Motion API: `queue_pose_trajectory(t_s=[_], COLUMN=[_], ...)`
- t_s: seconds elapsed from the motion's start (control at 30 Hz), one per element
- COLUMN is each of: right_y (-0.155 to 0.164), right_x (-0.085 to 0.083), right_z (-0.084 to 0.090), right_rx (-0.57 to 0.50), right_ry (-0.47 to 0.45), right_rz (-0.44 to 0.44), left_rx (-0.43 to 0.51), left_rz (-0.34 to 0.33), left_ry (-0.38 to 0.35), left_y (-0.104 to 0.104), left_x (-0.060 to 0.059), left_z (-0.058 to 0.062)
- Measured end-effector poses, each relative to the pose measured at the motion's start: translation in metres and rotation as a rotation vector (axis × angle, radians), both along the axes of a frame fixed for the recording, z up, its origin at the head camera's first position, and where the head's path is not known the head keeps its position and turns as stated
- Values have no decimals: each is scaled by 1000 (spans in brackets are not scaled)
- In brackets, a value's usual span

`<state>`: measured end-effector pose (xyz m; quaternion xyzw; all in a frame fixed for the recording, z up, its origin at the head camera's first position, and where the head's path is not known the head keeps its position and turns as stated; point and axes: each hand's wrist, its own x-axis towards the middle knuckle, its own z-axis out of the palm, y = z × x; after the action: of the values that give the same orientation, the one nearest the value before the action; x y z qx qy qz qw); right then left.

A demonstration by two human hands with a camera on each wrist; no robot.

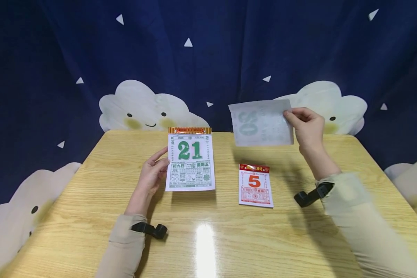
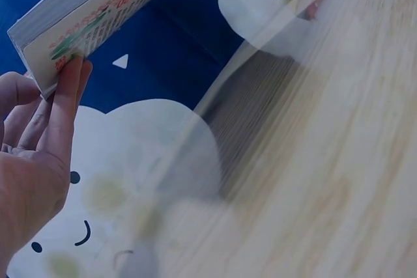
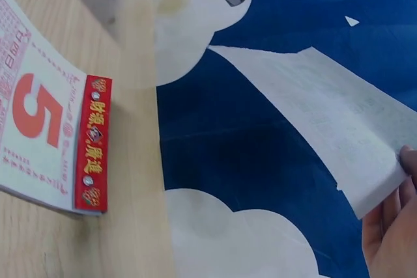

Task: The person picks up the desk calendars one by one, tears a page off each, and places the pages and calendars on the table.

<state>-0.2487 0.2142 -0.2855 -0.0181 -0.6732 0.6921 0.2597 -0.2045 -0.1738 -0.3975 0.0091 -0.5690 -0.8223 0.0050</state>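
Observation:
My left hand (image 1: 152, 173) grips a thick tear-off calendar (image 1: 191, 173) by its left edge, thumb in front and fingers behind. It is held up off the table, its top sheet printed with a green 21. The left wrist view shows the calendar's printed back (image 2: 98, 24) and page edges. In my right hand (image 1: 309, 129) a loose calendar sheet (image 1: 264, 123) is pinched at its right edge, up in the air and turned sideways; a faint green 20 shows through its back. A smaller calendar (image 1: 255, 189) with a red 5 lies on the table between the hands.
The wooden table (image 1: 90, 231) reaches back to a dark blue curtain (image 1: 215, 46) with white clouds and triangles. Black straps with small cameras (image 1: 158, 231) sit on both wrists. Light glares off the table's front middle.

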Motion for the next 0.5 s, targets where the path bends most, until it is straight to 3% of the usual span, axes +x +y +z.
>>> queue_pose_trajectory(t_s=[0.23, 0.5], right_y=[-15, -33], right_x=[-3, 0], right_z=[-9, -17], right_rx=[63, 150], right_ry=[27, 26], right_rz=[-68, -83], left_rx=[-5, -15], left_rz=[4, 3], left_ry=[-8, -55], left_y=[-6, -14], left_x=[-1, -1], left_z=[-2, -7])
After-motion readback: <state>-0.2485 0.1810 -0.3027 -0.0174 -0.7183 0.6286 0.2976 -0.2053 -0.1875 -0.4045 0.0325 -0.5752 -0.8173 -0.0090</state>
